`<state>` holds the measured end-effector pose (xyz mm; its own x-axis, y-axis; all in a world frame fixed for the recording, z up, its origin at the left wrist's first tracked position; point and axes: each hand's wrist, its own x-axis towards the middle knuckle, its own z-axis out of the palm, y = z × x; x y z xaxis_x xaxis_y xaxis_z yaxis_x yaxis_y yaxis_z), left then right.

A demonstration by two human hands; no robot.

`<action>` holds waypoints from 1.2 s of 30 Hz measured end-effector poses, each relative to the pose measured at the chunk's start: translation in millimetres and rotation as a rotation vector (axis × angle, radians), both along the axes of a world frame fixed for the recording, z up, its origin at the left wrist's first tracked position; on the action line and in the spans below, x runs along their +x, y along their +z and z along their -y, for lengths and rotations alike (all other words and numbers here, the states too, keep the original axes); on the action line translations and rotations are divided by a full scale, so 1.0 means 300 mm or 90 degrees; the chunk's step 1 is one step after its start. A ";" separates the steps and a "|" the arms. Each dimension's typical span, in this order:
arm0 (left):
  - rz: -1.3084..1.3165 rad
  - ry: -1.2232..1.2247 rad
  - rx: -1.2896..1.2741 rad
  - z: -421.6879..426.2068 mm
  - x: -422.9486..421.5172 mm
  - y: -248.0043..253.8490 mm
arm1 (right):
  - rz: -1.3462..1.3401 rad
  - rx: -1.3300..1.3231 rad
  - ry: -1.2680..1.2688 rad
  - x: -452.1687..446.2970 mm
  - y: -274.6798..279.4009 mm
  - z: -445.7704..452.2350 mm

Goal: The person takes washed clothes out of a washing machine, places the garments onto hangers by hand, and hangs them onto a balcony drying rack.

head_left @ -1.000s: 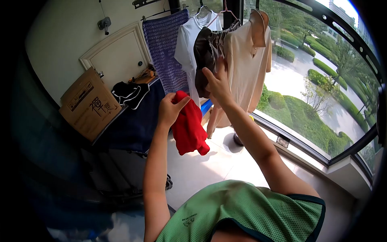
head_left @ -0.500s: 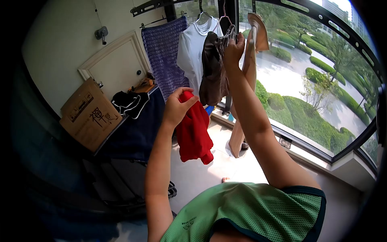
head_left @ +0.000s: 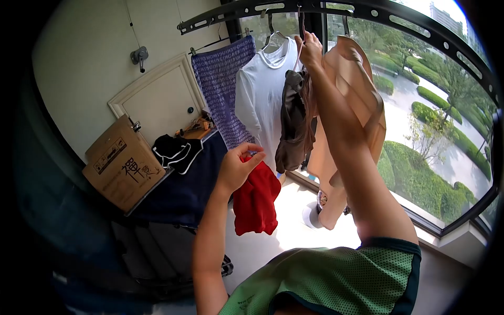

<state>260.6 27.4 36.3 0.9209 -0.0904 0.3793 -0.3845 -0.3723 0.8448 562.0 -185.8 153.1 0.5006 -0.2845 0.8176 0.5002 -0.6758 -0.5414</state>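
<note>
Left hand (head_left: 237, 167) grasps red cloth (head_left: 256, 202), right hand (head_left: 311, 51) the pink hanger (head_left: 298, 59); unhooking it, seemingly the step, calls for lifting.

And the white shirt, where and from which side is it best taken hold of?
Probably by its hanger, above the collar, from the front: the shirt hangs limp below, with the towel and brown garment close on either side.

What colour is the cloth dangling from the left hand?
Bright red: the cloth under the left hand shows best in the head view.
</note>
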 end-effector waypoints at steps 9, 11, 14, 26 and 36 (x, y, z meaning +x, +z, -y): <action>0.007 0.020 -0.125 -0.029 0.084 -0.076 | -0.050 -0.076 -0.168 -0.027 0.098 -0.011; -0.006 0.022 -0.134 -0.041 0.096 -0.091 | -0.077 -0.069 -0.155 -0.018 0.123 -0.010; -0.019 0.005 -0.149 -0.052 0.107 -0.107 | -0.140 -0.056 -0.118 -0.048 0.165 -0.010; -0.023 0.062 -0.111 -0.077 0.045 -0.103 | -0.242 0.027 -0.095 -0.070 0.214 0.043; -0.032 0.114 -0.190 -0.205 -0.055 -0.136 | -0.034 -0.033 0.189 -0.286 -0.235 -0.079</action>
<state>244.2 89.0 -4.6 0.9305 0.1818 0.3181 -0.2905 -0.1629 0.9429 476.1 -162.0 82.7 0.5982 -0.0771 0.7976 0.6522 -0.5314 -0.5406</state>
